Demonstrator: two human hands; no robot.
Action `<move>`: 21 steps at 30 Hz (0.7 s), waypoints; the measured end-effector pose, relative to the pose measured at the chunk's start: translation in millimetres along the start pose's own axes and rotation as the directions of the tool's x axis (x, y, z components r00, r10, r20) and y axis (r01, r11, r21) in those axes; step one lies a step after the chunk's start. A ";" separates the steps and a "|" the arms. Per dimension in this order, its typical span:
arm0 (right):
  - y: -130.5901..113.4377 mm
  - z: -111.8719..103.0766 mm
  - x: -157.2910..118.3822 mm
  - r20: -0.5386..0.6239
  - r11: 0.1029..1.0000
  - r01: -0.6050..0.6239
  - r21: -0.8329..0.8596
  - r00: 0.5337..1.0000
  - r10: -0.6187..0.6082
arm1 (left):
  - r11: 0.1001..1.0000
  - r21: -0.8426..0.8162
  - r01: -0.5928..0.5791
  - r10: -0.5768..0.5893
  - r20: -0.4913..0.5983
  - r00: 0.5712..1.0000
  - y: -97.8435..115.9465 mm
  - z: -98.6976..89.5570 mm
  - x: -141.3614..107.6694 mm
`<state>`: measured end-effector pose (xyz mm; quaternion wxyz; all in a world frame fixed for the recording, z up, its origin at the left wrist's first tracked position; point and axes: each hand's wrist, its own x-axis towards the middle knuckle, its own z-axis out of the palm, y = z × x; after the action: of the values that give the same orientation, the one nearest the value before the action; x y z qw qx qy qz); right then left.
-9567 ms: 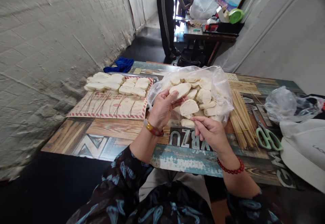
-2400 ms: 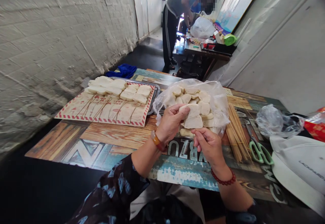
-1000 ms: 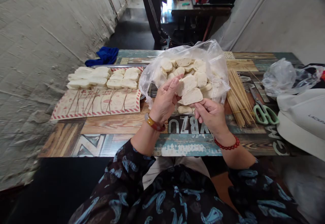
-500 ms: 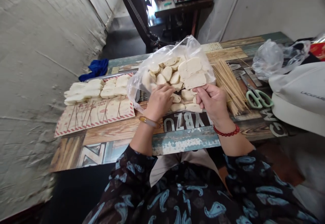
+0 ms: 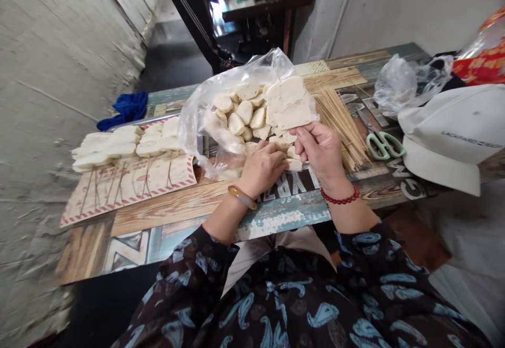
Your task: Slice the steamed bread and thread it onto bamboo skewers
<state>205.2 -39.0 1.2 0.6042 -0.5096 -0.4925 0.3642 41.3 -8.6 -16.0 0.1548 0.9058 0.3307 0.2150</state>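
My right hand (image 5: 317, 145) is closed in a pinch at the lower edge of a pair of broad, pale slices (image 5: 290, 103), one above the other. Whether a stick runs through them is hidden. My left hand (image 5: 266, 166) lies over several smaller pale slices at the front of the bag, its fingers reaching forward and slightly apart; the fingertips partly disappear among the slices. Behind both hands, a clear plastic bag (image 5: 193, 122) lies open with a heap of loose pale slices (image 5: 244, 111) in it.
At left, rows of slices on sticks (image 5: 122, 143) lie on a striped paper-covered tray (image 5: 181, 177). A blue cloth (image 5: 128, 109) sits behind them. To the right are bundled wooden skewers (image 5: 339, 122), green-handled scissors (image 5: 384, 145), a crumpled plastic bag (image 5: 398, 85) and a white cap (image 5: 453, 132).
My left hand has moved right, from the bag's front opening onto the slices close to my right hand. My right hand keeps its pinch on the broad slices. The whole view has shifted.
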 end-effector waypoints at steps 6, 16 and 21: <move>2.8 0.1 -0.2 0.027 0.996 0.019 0.084 0.999 -0.021 | 0.888 -0.446 0.113 -0.201 -0.155 0.967 -1.2 -11.1 -0.2; 11.5 0.5 -4.4 0.053 0.995 -0.015 0.094 0.999 0.010 | 0.134 -0.990 0.040 -0.604 -0.050 0.795 -15.4 -41.0 -5.4; 13.7 1.2 -8.1 0.147 0.999 -0.031 0.037 0.989 0.025 | 0.005 -0.998 -0.059 -0.659 -0.047 0.751 -26.0 -45.9 -7.6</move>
<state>202.9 -43.3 -14.0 0.5711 -0.4761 -0.5212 0.4189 -0.4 11.8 10.2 0.6663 0.3572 0.3221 0.5698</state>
